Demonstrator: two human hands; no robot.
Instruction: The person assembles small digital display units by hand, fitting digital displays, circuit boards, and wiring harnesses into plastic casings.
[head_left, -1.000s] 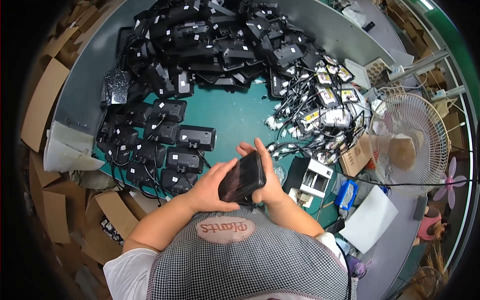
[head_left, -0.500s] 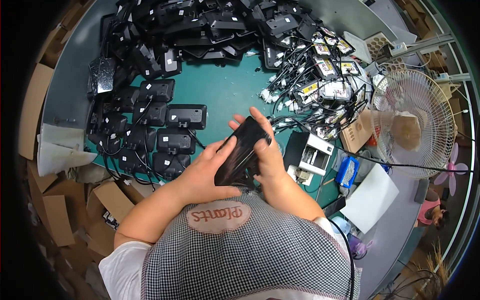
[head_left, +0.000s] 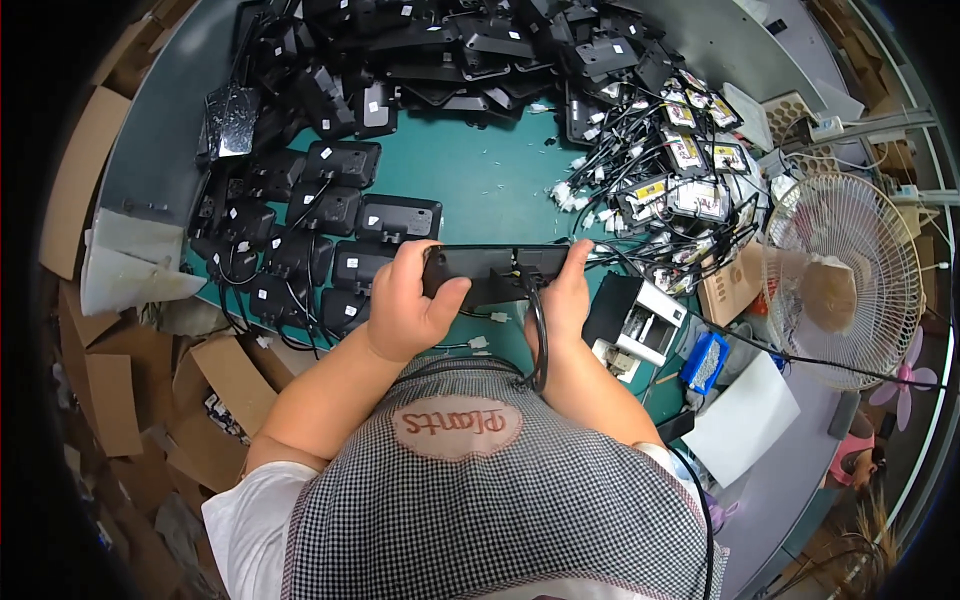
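A flat rectangular black plastic housing (head_left: 470,272) is held level in front of my apron, over the near edge of the table. My left hand (head_left: 405,310) grips its left end, with the thumb against the side facing me. At its right end my right hand (head_left: 566,300) closes around the edge. A black cable (head_left: 541,335) comes out of the housing right of its middle and hangs in a loop toward the apron. White plugs on black leads show below the housing, one of them a connector (head_left: 478,343) near the apron.
Similar black housings (head_left: 400,218) lie in rows at the left, and more form a pile (head_left: 440,60) at the back. Cabled modules (head_left: 690,155) are heaped at the right. Beside them stand a white-and-black device (head_left: 640,320), a blue box (head_left: 706,362) and a fan (head_left: 845,280).
The housing has turned from a slanted pose near the apron to a level one, showing its cable side. Both hands have shifted to its opposite ends. The view has moved slightly.
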